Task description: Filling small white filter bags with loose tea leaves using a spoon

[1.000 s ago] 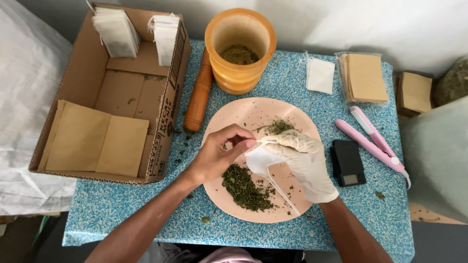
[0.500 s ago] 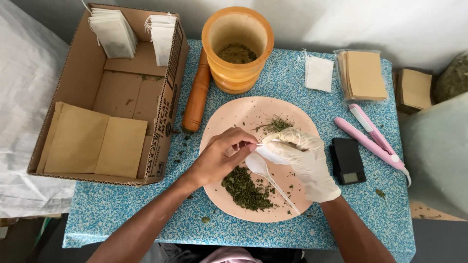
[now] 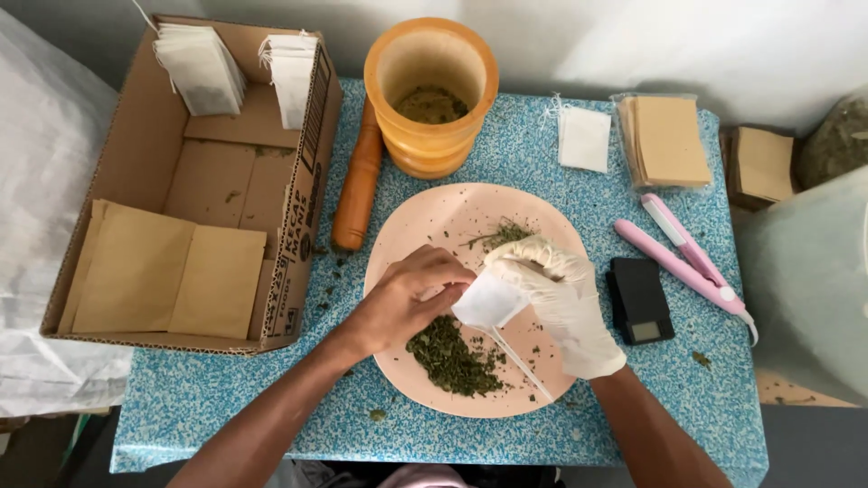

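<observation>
White pouch (image 3: 488, 300) pinched by both hands over plate (image 3: 434, 221), centre-table.

Small table (image 3: 542, 172) with blue speckled top, set against a pale, plain wall (image 3: 687, 45). Soft, even light from above; faint shadows only. White woven sacking (image 3: 36, 208) along the left side, bulging against the table edge. Pale grey-green surface (image 3: 805, 289) at the right. Dark floor (image 3: 45, 452) below the near left corner.
</observation>
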